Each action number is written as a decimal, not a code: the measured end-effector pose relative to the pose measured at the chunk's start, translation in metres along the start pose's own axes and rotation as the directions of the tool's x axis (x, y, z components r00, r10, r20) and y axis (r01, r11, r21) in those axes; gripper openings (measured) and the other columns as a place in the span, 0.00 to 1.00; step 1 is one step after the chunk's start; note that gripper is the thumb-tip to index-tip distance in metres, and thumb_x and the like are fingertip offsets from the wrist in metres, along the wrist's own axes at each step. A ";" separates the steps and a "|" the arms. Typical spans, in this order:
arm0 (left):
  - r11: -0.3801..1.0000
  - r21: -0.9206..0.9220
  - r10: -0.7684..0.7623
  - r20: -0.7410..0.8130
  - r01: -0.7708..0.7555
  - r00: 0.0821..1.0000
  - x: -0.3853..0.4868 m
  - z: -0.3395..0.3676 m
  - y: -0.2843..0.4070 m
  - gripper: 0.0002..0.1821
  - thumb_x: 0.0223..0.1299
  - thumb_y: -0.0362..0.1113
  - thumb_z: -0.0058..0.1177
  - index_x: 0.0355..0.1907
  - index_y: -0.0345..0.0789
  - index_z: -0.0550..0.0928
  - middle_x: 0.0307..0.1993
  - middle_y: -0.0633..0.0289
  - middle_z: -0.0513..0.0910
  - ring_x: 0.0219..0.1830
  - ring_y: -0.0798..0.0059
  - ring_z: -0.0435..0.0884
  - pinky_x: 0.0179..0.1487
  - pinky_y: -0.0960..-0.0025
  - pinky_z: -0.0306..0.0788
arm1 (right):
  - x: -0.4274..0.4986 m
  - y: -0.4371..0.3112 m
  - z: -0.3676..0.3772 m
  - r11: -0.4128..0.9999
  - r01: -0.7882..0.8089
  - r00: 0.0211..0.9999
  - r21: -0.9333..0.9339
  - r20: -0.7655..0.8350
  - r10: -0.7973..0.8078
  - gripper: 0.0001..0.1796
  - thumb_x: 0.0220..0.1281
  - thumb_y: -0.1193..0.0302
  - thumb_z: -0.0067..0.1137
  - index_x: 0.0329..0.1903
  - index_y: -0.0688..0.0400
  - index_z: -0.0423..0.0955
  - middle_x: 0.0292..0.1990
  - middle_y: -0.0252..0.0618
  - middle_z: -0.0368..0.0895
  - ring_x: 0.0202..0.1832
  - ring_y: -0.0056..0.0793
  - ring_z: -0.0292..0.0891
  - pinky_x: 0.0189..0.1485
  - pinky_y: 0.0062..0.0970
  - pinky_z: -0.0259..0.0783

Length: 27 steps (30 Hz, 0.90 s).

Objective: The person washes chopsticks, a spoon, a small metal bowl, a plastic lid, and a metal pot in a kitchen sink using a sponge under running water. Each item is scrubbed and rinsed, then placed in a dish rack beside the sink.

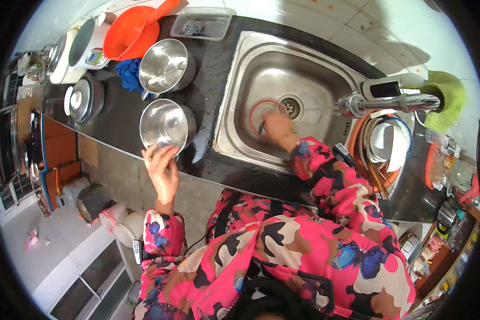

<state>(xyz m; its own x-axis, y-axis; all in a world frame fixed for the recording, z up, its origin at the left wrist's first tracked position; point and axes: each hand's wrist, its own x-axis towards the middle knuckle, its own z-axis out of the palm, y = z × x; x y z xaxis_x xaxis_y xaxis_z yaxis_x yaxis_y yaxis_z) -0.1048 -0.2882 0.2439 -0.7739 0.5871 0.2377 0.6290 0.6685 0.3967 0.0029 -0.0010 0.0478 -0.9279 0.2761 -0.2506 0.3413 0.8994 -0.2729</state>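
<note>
My left hand (163, 168) touches the near rim of a stainless-steel pot (165, 124) on the dark countertop. Behind it stands another steel pot (166, 64) with a spoon (167, 73) inside. My right hand (278, 127) is down in the steel sink (260, 76), at a round, clear item with a red rim (257, 109) lying left of the drain (290, 107). The hand is blurred and its fingertips are partly hidden, so its hold on the item is unclear. The faucet (400, 103) reaches over the sink from the right.
An orange dipper (130, 34), a blue cloth (129, 74) and a lidded pot (84, 100) stand left. A plastic tray (220, 26) with a scouring pad (193, 28) lies behind. An orange basket (358, 140) of dishes and chopsticks is right of the sink, near a green cloth (448, 100).
</note>
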 end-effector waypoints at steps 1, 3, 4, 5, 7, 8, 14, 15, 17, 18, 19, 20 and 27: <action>1.000 0.027 0.011 -0.077 -0.009 0.997 0.003 -0.001 0.010 0.22 0.36 0.18 0.44 0.36 0.40 0.81 0.36 0.64 0.78 0.52 0.61 0.67 0.63 0.50 0.47 | -0.003 0.008 -0.012 0.949 -0.170 0.983 0.266 -0.015 0.181 0.11 0.51 0.65 0.51 0.29 0.57 0.78 0.24 0.45 0.78 0.30 0.37 0.77 0.33 0.35 0.71; 0.990 -0.106 0.081 -0.120 -0.094 0.989 0.011 0.002 0.036 0.24 0.32 0.19 0.41 0.37 0.39 0.80 0.36 0.62 0.78 0.50 0.59 0.69 0.62 0.51 0.50 | -0.011 0.028 -0.040 0.573 -0.336 0.905 0.747 0.087 0.417 0.13 0.53 0.64 0.51 0.32 0.60 0.78 0.27 0.46 0.79 0.31 0.38 0.77 0.33 0.37 0.72; 0.958 -0.244 0.139 -0.064 -0.151 0.988 0.016 0.015 0.054 0.24 0.31 0.20 0.41 0.36 0.38 0.80 0.37 0.60 0.77 0.47 0.59 0.71 0.60 0.54 0.55 | -0.011 0.041 -0.055 0.477 -0.481 0.835 0.735 0.218 0.506 0.16 0.59 0.62 0.48 0.39 0.62 0.76 0.33 0.45 0.79 0.33 0.35 0.77 0.33 0.33 0.72; 0.894 -0.425 0.169 0.020 -0.144 0.985 0.022 0.035 0.076 0.23 0.32 0.20 0.41 0.37 0.36 0.80 0.38 0.57 0.77 0.46 0.59 0.73 0.57 0.57 0.60 | -0.016 0.048 -0.065 0.192 -0.430 0.841 0.882 0.314 0.440 0.17 0.60 0.62 0.47 0.40 0.63 0.75 0.34 0.44 0.79 0.33 0.34 0.76 0.33 0.31 0.71; 0.840 -0.541 0.207 0.235 -0.049 0.950 0.037 0.082 0.115 0.25 0.42 0.24 0.45 0.50 0.36 0.73 0.41 0.53 0.78 0.51 0.59 0.71 0.58 0.63 0.60 | -0.029 0.059 -0.083 -0.408 -0.251 0.854 0.878 0.399 0.334 0.17 0.61 0.62 0.45 0.42 0.64 0.74 0.36 0.42 0.78 0.34 0.30 0.76 0.34 0.28 0.71; 0.857 -0.515 0.180 0.300 0.000 0.937 0.046 0.109 0.130 0.24 0.46 0.28 0.46 0.52 0.36 0.71 0.41 0.52 0.78 0.50 0.57 0.72 0.57 0.64 0.61 | -0.034 0.061 -0.090 -0.369 -0.245 0.887 0.896 0.361 0.288 0.18 0.64 0.62 0.43 0.41 0.64 0.74 0.35 0.40 0.77 0.33 0.27 0.75 0.34 0.24 0.71; 0.839 -0.450 0.099 0.678 0.305 0.728 0.080 0.210 0.170 0.23 0.57 0.41 0.44 0.54 0.33 0.69 0.42 0.48 0.77 0.45 0.58 0.75 0.51 0.63 0.65 | -0.071 0.068 -0.113 -0.182 -0.324 0.918 0.929 0.355 0.179 0.18 0.61 0.61 0.48 0.40 0.66 0.74 0.33 0.35 0.78 0.32 0.20 0.73 0.35 0.22 0.70; 0.845 -0.452 0.133 0.696 0.286 0.706 0.084 0.214 0.173 0.22 0.56 0.41 0.44 0.53 0.32 0.69 0.42 0.49 0.77 0.45 0.59 0.75 0.51 0.64 0.65 | -0.075 0.070 -0.114 -0.135 -0.352 0.903 0.926 0.374 0.211 0.18 0.61 0.61 0.48 0.39 0.65 0.74 0.32 0.34 0.78 0.31 0.19 0.72 0.34 0.22 0.69; 0.870 -0.416 0.179 0.765 0.263 0.618 0.091 0.214 0.177 0.22 0.56 0.41 0.46 0.51 0.30 0.70 0.42 0.50 0.77 0.44 0.61 0.75 0.50 0.67 0.65 | -0.078 0.076 -0.114 -0.071 -0.333 0.926 0.940 0.340 0.161 0.16 0.61 0.63 0.49 0.37 0.65 0.76 0.29 0.31 0.77 0.29 0.17 0.71 0.31 0.22 0.67; 0.794 -0.523 0.236 0.737 0.312 0.633 0.095 0.213 0.180 0.22 0.56 0.41 0.46 0.50 0.30 0.71 0.41 0.51 0.77 0.43 0.64 0.75 0.49 0.69 0.66 | -0.078 0.079 -0.113 0.050 -0.337 0.927 0.940 0.322 0.194 0.16 0.60 0.63 0.49 0.37 0.65 0.76 0.29 0.31 0.77 0.28 0.17 0.70 0.31 0.22 0.67; 0.720 -0.582 0.280 0.741 0.378 0.610 0.097 0.212 0.182 0.21 0.56 0.41 0.46 0.49 0.30 0.72 0.40 0.53 0.78 0.42 0.67 0.75 0.47 0.71 0.66 | -0.077 0.080 -0.110 0.166 -0.328 0.937 0.930 0.297 0.185 0.16 0.60 0.63 0.49 0.36 0.65 0.76 0.28 0.31 0.77 0.28 0.16 0.70 0.31 0.22 0.67; 0.571 -0.673 0.323 0.711 0.470 0.625 0.099 0.212 0.185 0.20 0.57 0.41 0.47 0.48 0.29 0.73 0.40 0.55 0.78 0.42 0.70 0.75 0.46 0.73 0.66 | -0.075 0.082 -0.108 0.308 -0.333 0.936 0.891 0.272 0.223 0.16 0.60 0.64 0.49 0.36 0.66 0.76 0.27 0.30 0.76 0.27 0.16 0.69 0.31 0.22 0.67; 0.343 -0.620 0.103 0.771 0.706 0.628 0.097 0.229 0.191 0.12 0.60 0.38 0.45 0.36 0.31 0.78 0.30 0.65 0.78 0.32 0.83 0.73 0.37 0.76 0.67 | -0.080 0.082 -0.109 0.220 -0.256 0.888 0.941 0.139 0.438 0.12 0.58 0.69 0.50 0.36 0.66 0.75 0.31 0.32 0.77 0.33 0.16 0.69 0.35 0.18 0.66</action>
<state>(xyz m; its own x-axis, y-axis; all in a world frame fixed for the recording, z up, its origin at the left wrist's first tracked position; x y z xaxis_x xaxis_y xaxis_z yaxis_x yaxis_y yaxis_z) -0.0433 0.0012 0.1396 -0.3638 0.7899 -0.4937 -0.3762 0.3602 0.8536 0.0894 0.0879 0.1467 -0.6539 0.5919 -0.4712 0.4535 -0.1919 -0.8703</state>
